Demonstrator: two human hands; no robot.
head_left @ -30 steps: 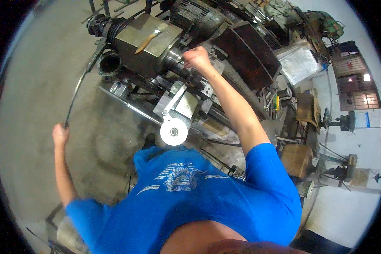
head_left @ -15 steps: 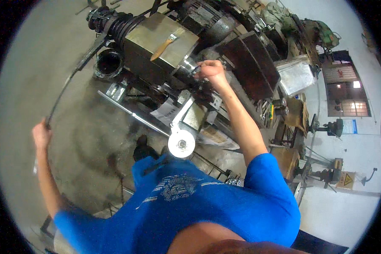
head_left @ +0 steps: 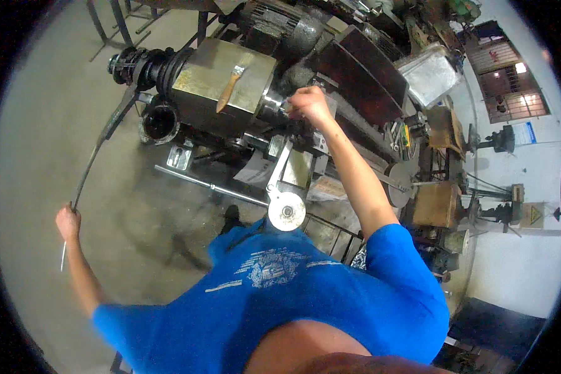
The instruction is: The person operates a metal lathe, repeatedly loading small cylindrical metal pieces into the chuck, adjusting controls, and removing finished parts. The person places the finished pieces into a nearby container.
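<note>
My left hand (head_left: 68,222), out at the far left, is wrapped round the lower part of a long dark lever (head_left: 92,161). The lever runs up to the ribbed black drum (head_left: 144,67) at the left end of a lathe. Below my fist a thin pale rod (head_left: 63,256) sticks out; whether it belongs to the lever cannot be made out. Fingers closed, my right hand (head_left: 310,105) is at the shiny metal chuck (head_left: 272,106) on the headstock (head_left: 221,75). What these fingers hold, if anything, is hidden.
A wooden-handled brush (head_left: 229,91) lies on the headstock. A white handwheel (head_left: 287,211) stands close before my body, with a long metal bar (head_left: 206,185) to its left. Hand tools (head_left: 397,138) lie right of my forearm. Other machines (head_left: 439,206) line the wall.
The view has shifted, so the lathe sits higher and a little further left. My left hand has come slightly inward with the lever still in it. My right hand stays at the chuck.
</note>
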